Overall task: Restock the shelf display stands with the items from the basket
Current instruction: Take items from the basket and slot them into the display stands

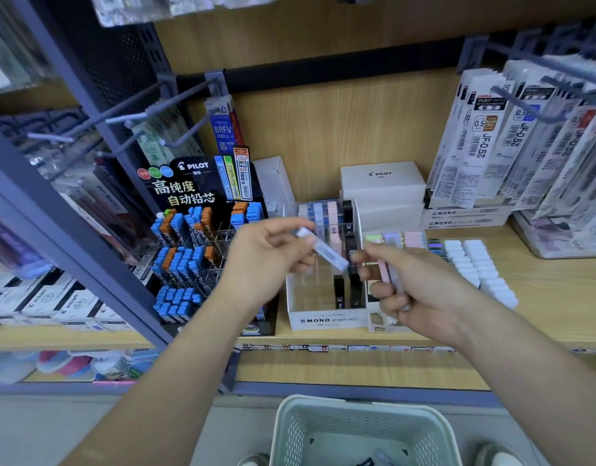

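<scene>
We're pinching one lavender lead case (pixel 323 248) in our left hand (pixel 266 260), frame centre, its long axis slanting down-right toward our right hand (pixel 424 290), which is gripping spare pastel cases (pixel 394 260); MONO graph stand (pixel 327 319) sitting directly behind.

Sleeved pen refills (pixel 485 139) hang at the right, above two flat MONO refill boxes (pixel 464 218). A white PILOT box (pixel 382 179) tops a stack against the wooden back panel (pixel 323 122). At the left, grey hooks (pixel 128 116) jut beside a blue BRFV pack (pixel 222 129). Price labels (pixel 340 348) line the shelf edge.
</scene>
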{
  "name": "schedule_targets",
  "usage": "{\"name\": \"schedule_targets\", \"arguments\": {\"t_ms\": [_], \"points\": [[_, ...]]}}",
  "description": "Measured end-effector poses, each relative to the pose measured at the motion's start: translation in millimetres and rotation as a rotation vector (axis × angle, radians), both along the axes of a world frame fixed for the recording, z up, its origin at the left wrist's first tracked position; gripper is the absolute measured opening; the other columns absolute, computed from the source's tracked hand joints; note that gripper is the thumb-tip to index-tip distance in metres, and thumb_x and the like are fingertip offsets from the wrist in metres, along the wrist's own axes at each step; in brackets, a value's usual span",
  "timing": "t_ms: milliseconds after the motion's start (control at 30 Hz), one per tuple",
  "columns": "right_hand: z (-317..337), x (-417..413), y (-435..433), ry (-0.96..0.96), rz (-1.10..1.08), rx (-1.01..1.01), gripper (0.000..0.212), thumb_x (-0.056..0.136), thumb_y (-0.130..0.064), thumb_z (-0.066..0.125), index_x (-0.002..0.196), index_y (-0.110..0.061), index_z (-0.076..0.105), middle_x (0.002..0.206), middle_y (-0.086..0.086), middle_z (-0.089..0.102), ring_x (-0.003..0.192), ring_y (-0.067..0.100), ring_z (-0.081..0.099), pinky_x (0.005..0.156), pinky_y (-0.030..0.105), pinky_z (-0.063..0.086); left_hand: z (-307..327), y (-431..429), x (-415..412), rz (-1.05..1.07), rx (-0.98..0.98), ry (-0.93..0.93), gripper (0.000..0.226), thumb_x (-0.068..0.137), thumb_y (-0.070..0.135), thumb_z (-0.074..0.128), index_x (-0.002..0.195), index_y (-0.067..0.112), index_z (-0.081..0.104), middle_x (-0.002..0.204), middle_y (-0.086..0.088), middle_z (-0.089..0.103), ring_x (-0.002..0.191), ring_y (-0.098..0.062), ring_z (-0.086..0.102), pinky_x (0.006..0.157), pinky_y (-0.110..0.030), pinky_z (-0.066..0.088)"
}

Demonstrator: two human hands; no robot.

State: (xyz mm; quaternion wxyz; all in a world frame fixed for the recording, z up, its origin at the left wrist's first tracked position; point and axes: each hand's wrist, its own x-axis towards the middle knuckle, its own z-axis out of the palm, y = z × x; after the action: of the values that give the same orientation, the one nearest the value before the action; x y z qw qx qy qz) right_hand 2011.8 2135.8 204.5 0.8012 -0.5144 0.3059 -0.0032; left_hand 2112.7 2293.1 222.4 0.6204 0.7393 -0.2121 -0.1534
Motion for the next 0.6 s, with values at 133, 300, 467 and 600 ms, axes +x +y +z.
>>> {"name": "schedule_targets", "arguments": {"t_ms": [133, 300, 467, 600], "points": [[6, -2, -12, -0.023, -0.084, 0.116, 0.019, 0.093, -0.008, 0.056, 0.110, -0.003, 0.064, 0.077, 0.011, 0.070, 0.048, 0.010, 0.047, 0.033, 0.014, 0.029, 1, 20, 24, 0.188, 0.038, -0.152, 0.015, 0.088, 0.007, 0.064, 0.095, 0.018, 0.072, 0.081, 0.001, 0.073, 0.077, -0.016, 0.070, 0.073, -0.022, 0.058], [9, -2, -16, -0.010, -0.052, 0.131, 0.017, 0.097, -0.018, 0.055, 0.110, -0.010, 0.064, 0.093, 0.012, 0.076, 0.042, 0.005, 0.048, 0.030, 0.010, 0.026, -7, 9, 35, 0.198, 0.202, -0.306, 0.013, 0.084, 0.010, 0.070, 0.090, 0.022, 0.072, 0.083, 0.006, 0.071, 0.081, -0.012, 0.069, 0.081, -0.034, 0.057], [9, 2, -9, 0.011, -0.025, 0.041, 0.021, 0.094, -0.024, 0.059, 0.109, -0.012, 0.068, 0.068, 0.004, 0.065, 0.039, 0.004, 0.030, 0.031, 0.012, 0.017, -15, -11, 40, 0.188, 0.308, -0.391, 0.008, 0.082, 0.013, 0.072, 0.088, 0.019, 0.072, 0.079, 0.008, 0.069, 0.079, -0.006, 0.066, 0.082, -0.029, 0.056], [9, 2, -13, -0.006, -0.055, 0.049, 0.021, 0.092, -0.011, 0.056, 0.106, -0.007, 0.071, 0.069, 0.001, 0.052, 0.044, 0.005, 0.030, 0.032, 0.013, 0.015, -13, -22, 46, 0.192, 0.320, -0.472, 0.015, 0.085, 0.013, 0.070, 0.099, 0.014, 0.074, 0.091, 0.002, 0.071, 0.076, -0.006, 0.063, 0.082, -0.021, 0.052]]}}
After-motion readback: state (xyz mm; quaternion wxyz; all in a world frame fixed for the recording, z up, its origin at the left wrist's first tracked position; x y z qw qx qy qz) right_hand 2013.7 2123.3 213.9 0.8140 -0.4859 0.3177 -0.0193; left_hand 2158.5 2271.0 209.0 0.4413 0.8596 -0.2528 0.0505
